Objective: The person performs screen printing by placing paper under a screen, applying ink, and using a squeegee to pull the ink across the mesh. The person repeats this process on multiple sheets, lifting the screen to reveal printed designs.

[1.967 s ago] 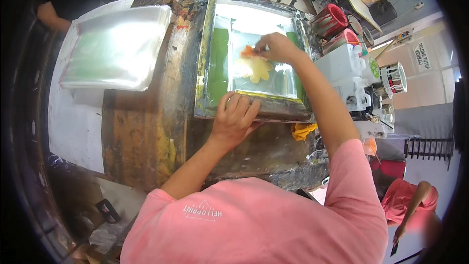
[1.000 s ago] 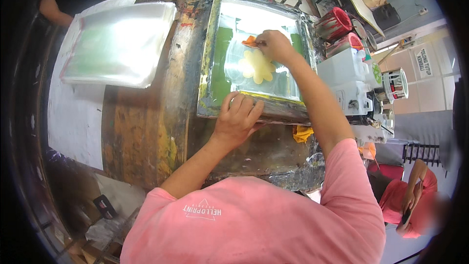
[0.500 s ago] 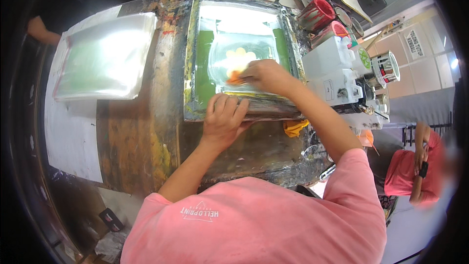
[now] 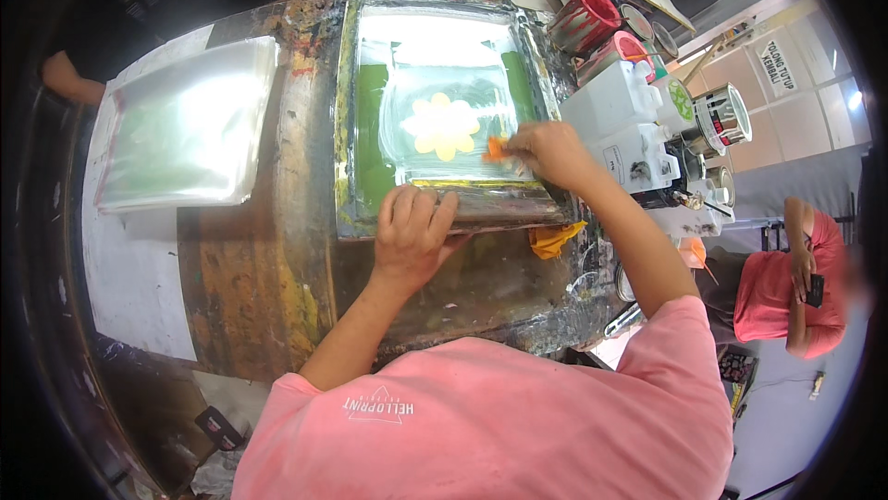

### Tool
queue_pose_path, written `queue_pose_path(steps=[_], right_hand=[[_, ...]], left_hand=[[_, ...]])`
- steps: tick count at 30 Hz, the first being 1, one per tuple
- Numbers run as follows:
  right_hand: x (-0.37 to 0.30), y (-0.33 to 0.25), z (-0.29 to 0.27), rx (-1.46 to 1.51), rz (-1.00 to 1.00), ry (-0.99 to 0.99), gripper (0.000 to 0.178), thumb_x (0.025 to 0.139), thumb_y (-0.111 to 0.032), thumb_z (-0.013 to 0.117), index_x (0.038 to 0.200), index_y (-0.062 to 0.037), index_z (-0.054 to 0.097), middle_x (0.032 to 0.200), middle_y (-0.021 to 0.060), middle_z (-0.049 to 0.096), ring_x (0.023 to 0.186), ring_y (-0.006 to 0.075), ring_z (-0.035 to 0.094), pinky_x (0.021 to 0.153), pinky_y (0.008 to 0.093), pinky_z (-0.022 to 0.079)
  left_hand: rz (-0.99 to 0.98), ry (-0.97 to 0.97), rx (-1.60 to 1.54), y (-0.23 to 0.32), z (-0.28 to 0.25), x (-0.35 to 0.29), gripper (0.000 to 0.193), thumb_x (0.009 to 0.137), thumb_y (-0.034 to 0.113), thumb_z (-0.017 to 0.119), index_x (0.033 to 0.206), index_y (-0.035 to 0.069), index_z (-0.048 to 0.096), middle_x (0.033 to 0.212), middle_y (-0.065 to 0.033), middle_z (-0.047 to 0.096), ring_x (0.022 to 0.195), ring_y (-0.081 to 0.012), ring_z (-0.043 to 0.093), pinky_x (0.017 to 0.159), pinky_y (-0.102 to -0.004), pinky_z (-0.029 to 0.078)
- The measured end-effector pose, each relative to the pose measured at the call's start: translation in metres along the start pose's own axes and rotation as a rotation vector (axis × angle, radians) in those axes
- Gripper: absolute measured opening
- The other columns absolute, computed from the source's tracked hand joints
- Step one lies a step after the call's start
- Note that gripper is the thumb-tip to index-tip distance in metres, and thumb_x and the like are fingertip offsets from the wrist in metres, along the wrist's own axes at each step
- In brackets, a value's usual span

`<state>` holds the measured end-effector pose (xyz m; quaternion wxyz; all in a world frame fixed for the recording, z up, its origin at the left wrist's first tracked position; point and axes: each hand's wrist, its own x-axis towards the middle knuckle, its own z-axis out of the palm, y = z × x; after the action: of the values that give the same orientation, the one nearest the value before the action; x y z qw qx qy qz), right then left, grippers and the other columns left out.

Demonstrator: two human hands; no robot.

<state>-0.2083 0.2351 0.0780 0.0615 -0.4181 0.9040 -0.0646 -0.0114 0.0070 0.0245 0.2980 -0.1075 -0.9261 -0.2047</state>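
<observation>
A screen-printing frame lies on the worktable before me, its mesh green at the sides and pale in the middle, with a yellow flower shape showing there. My left hand is curled over the frame's near edge, fingers on top. My right hand pinches a small orange cloth against the mesh, right of the flower. Whitish wet streaks surround the flower. The thumb of my left hand is partly hidden below the edge.
A stack of clear plastic sheets lies on white paper at the left. Paint cans and white jugs crowd the right side. A yellow cloth lies beside the frame's near right corner. Another person stands at right; an arm shows far left.
My right hand has moved right with the orange cloth, from the flower's lower edge to the mesh beside it, uncovering the whole flower. My left hand stays on the frame's near edge.
</observation>
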Motion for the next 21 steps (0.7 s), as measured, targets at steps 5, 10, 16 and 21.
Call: queue_pose_path(steps=[5,10,16,21], right_hand=[[0.085,0.031,0.025,-0.011,0.163,0.222,0.017,0.090,-0.015,0.069,0.099,-0.0169,0.083,0.096,0.0140,0.075,0.091,0.0381,0.073,0.079,0.0491,0.057],[0.148,-0.020,0.041,0.094,-0.044,0.142,0.020,0.087,-0.024,0.075,0.102,-0.0161,0.084,0.100,0.0103,0.076,0.098,0.0342,0.072,0.085,0.0444,0.057],[0.085,-0.094,0.018,0.153,-0.271,-0.092,0.016,0.089,-0.016,0.071,0.099,-0.0133,0.082,0.096,0.0126,0.075,0.092,0.0369,0.072,0.080,0.0478,0.057],[0.016,-0.037,-0.006,-0.121,0.027,-0.162,0.015,0.088,-0.020,0.074,0.099,-0.0133,0.082,0.090,0.0131,0.076,0.088,0.0370,0.073,0.078,0.0482,0.057]], left_hand=[[0.019,0.001,-0.010,-0.002,-0.002,0.002,0.065,0.070,0.040,0.092,0.122,0.009,0.067,0.107,-0.0112,0.060,0.108,-0.0350,0.061,0.103,-0.0528,0.047],[0.021,0.010,-0.006,-0.002,-0.001,0.003,0.066,0.070,0.040,0.093,0.122,0.009,0.067,0.108,-0.0112,0.060,0.109,-0.0346,0.060,0.103,-0.0529,0.047],[0.009,0.015,-0.028,-0.003,-0.003,0.001,0.068,0.069,0.038,0.092,0.124,0.009,0.066,0.108,-0.0111,0.059,0.108,-0.0342,0.060,0.104,-0.0529,0.047],[-0.014,-0.020,-0.069,-0.001,-0.003,0.001,0.069,0.069,0.036,0.092,0.126,0.008,0.064,0.108,-0.0112,0.058,0.110,-0.0334,0.059,0.105,-0.0526,0.046]])
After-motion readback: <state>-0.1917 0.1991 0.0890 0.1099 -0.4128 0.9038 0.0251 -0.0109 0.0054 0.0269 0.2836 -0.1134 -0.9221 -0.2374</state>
